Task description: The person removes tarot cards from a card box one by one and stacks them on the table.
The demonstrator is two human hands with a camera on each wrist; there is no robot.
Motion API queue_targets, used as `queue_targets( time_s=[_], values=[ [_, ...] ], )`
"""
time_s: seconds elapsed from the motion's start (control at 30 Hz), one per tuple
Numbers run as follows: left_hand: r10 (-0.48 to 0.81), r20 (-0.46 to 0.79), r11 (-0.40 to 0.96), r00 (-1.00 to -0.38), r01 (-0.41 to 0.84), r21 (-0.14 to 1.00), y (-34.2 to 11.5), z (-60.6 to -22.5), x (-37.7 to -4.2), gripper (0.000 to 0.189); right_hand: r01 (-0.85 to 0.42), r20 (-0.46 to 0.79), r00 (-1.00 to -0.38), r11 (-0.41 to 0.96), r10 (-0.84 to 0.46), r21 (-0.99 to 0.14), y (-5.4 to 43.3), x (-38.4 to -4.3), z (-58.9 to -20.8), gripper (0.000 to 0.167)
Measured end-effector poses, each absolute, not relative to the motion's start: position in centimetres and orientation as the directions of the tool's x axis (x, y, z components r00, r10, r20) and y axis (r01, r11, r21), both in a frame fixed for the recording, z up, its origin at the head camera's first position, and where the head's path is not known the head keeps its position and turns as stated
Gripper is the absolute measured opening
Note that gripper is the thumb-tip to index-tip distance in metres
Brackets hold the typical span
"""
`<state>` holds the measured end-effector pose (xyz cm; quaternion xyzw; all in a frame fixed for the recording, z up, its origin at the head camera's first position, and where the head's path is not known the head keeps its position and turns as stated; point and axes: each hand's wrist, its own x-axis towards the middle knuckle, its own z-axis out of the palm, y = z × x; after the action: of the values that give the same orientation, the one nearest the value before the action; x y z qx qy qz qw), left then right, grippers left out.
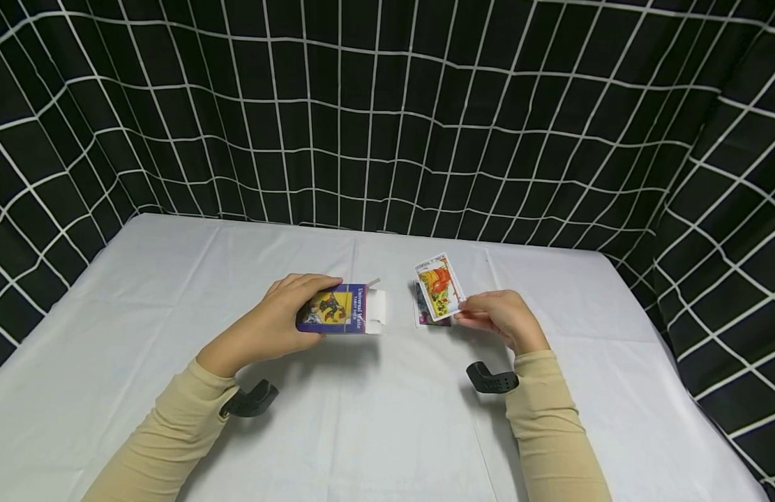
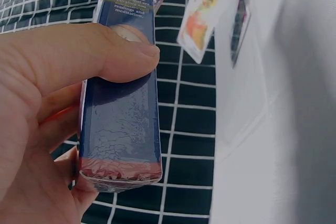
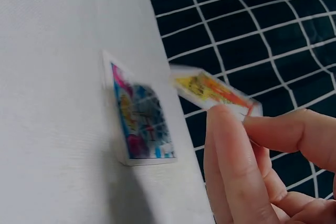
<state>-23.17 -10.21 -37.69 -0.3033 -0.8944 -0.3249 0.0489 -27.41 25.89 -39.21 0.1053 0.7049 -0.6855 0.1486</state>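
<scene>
My left hand [image 1: 280,314] grips a blue tarot deck box [image 1: 330,309], thumb along one narrow side and fingers round the other. The box lies flat-side up above the cloth, its white flap [image 1: 376,310] open toward the right. Between thumb and fingertips, my right hand [image 1: 503,317] pinches a tarot card [image 1: 440,287] with an orange and yellow picture. Beneath that card, on the cloth, rests another card [image 3: 144,119] with a blue and pink picture, perhaps the top of a small stack. In the head view the held card hides most of it. The inside of the box is hidden.
A white cloth [image 1: 400,418] covers the table, with creases across it. Black curtain with a white grid [image 1: 374,125] stands behind and at both sides. Each wrist wears a black camera mount, one at the left [image 1: 252,399] and one at the right [image 1: 490,378].
</scene>
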Motion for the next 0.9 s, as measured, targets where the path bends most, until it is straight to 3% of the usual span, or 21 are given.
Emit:
queue_targets(
  time_s=[0.9],
  values=[
    [0.510, 0.285, 0.606, -0.812, 0.574, 0.550, -10.3, -37.7, -23.2, 0.076, 0.418, -0.420, -0.904, 0.044, -0.076, -0.908, 24.6, -28.2, -41.5, 0.004]
  ],
)
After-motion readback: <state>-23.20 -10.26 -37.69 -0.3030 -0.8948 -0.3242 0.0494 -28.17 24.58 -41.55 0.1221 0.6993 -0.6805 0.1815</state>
